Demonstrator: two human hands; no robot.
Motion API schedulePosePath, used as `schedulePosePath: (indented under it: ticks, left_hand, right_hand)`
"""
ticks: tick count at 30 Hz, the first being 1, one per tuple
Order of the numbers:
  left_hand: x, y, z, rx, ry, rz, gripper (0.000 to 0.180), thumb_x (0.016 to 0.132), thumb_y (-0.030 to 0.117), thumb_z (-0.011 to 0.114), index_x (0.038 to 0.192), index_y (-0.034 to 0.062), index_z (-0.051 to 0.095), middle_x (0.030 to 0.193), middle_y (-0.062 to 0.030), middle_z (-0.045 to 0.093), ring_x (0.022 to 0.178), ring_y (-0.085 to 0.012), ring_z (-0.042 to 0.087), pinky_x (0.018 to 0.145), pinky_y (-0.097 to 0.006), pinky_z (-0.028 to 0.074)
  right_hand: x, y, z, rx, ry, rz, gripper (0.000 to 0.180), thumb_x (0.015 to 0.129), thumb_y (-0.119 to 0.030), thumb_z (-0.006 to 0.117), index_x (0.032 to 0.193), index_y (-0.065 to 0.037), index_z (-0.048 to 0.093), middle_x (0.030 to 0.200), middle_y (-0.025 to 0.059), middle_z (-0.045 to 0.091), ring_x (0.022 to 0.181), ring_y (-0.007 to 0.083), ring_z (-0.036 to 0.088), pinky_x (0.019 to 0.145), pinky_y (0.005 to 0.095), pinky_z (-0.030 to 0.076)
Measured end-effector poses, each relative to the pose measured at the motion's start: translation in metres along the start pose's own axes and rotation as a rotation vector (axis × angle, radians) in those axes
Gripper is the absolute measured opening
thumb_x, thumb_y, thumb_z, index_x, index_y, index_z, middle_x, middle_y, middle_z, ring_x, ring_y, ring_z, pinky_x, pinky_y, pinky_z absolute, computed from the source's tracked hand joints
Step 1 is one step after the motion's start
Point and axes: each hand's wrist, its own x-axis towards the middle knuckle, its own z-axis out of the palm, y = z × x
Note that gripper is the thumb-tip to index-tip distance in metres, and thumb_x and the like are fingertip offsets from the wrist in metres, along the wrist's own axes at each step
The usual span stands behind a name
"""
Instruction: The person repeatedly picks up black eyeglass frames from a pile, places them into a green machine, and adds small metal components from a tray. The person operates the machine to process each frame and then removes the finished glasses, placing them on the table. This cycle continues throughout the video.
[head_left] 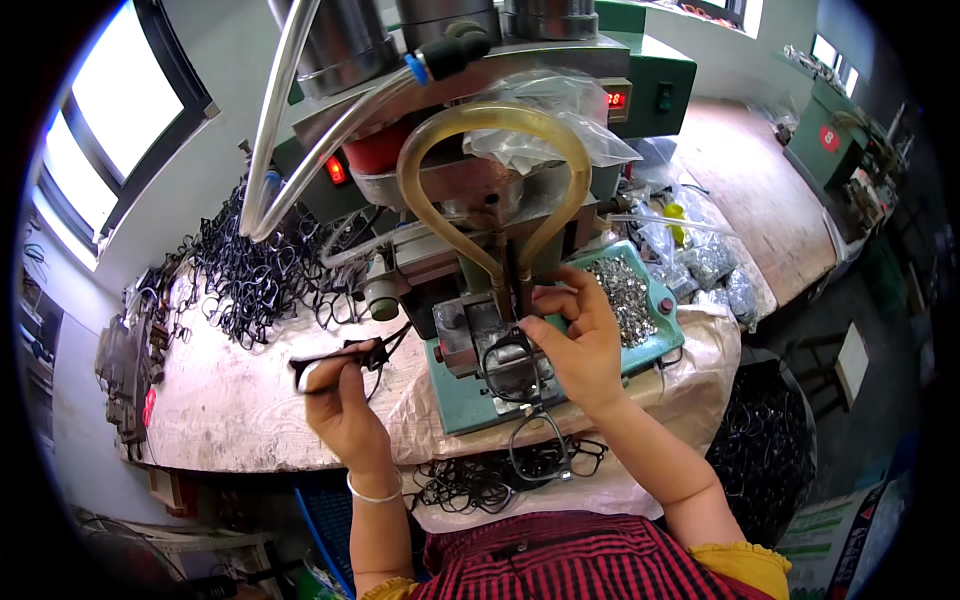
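My left hand [347,410] is raised over the left part of the table, its fingers closed on a black eyeglass frame [372,356]. At the press, my right hand [583,345] pinches near the top of another eyeglass frame [512,368], with the thumb against it. That frame stands tilted at the metal fixture [458,335], one rim in front of it and the other rim hanging toward me. Whether a small part is also between the right fingers is hidden. Two amber tubes [580,170] run down to the fixture just above this hand.
A green tray [668,318] of small metal parts [622,292] lies right of the fixture. Black frames [255,270] are heaped at the back left, with more frames [480,480] near my lap. Clear hoses [335,150] cross before the press. Bagged parts [705,262] lie at the right.
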Motion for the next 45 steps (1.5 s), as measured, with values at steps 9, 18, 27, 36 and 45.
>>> schedulePosePath:
  ticks: [9,18,27,36,45]
  left_hand:
    - [-0.006,0.058,0.039,0.281,-0.592,0.525,0.024,0.071,0.009,0.079,0.095,0.0129,0.076,0.103,-0.0044,0.075,0.08,-0.0239,0.059,0.077,-0.039,0.05]
    - [-0.008,0.032,0.058,0.343,-0.843,0.622,0.026,0.072,0.015,0.074,0.097,0.0124,0.076,0.105,-0.003,0.073,0.079,-0.0236,0.054,0.084,-0.042,0.052]
    - [-0.03,0.02,0.01,0.679,-0.563,0.549,0.028,0.077,0.01,0.074,0.105,0.0095,0.073,0.121,-0.0105,0.068,0.099,-0.0303,0.06,0.099,-0.047,0.048]
    - [-0.008,-0.1,-0.111,1.052,-0.181,-0.267,0.014,0.092,0.018,0.063,0.1,0.0067,0.063,0.1,-0.0159,0.069,0.093,-0.0335,0.064,0.078,-0.045,0.049]
    - [0.103,-0.192,-0.068,1.227,-0.358,-0.454,0.032,0.093,0.035,0.058,0.116,0.0176,0.071,0.1,-0.0177,0.072,0.094,-0.0386,0.067,0.08,-0.045,0.053]
  right_hand:
    - [-0.009,-0.019,-0.01,-0.2,-0.138,-0.063,0.055,0.087,0.001,0.064,0.139,0.0,0.044,0.114,0.0112,0.068,0.113,0.0177,0.061,0.101,0.0321,0.043]
    - [0.008,0.051,-0.123,-1.212,0.109,-0.251,0.013,0.074,-0.011,0.075,0.086,-0.008,0.073,0.12,0.0213,0.063,0.126,0.0382,0.052,0.106,0.0466,0.04]
    - [0.002,0.051,-0.122,-0.949,0.219,-0.139,0.01,0.086,-0.004,0.065,0.095,-0.002,0.069,0.102,0.0135,0.068,0.099,0.0275,0.063,0.091,0.0364,0.047]
    - [0.002,0.065,-0.111,-0.565,0.284,-0.094,0.012,0.093,-0.002,0.063,0.103,-0.001,0.068,0.094,0.0033,0.069,0.086,0.0108,0.062,0.081,0.0248,0.049]
    - [0.013,0.051,-0.095,-0.462,0.21,-0.019,0.013,0.09,-0.003,0.069,0.103,-0.001,0.07,0.093,0.0007,0.07,0.081,0.0063,0.062,0.076,0.0214,0.049]
